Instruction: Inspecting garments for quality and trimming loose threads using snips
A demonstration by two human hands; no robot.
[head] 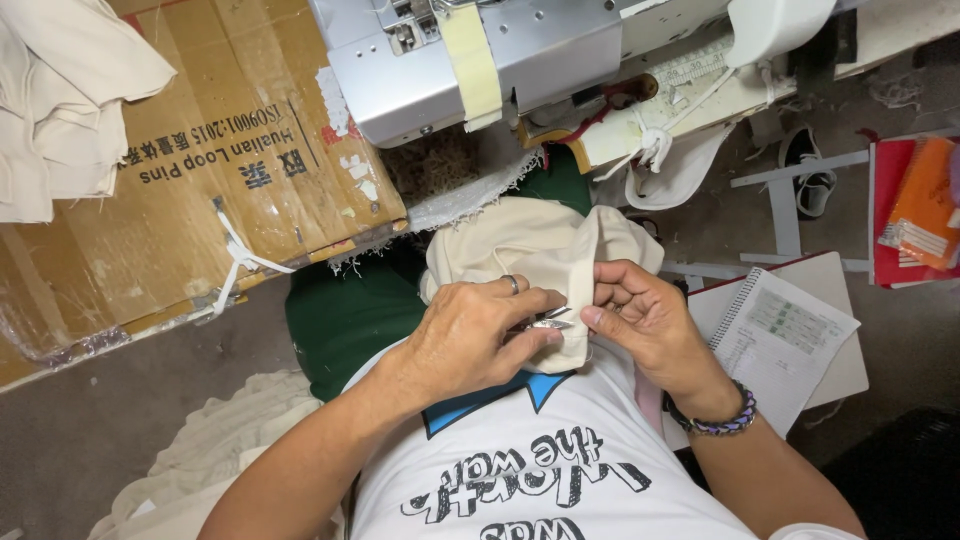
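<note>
a small pair of metal snips [545, 322] is gripped in the left hand [470, 335]; a seam of cream fabric [530, 250] is pinched by the right hand [645, 315], below a grey sewing machine [480, 60].

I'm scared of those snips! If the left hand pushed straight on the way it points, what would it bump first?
Probably the cream cloth: the left hand aims its small snips at the folded edge, with the right hand just behind. Depth is hard to judge.

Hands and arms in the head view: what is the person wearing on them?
Both forearms are bare, with no sleeves in view. The left hand has a plain silver-coloured ring on one finger. The right hand has no ring that shows; its wrist carries a braided bracelet in purple and dark tones. No gloves or watch are visible.
</note>
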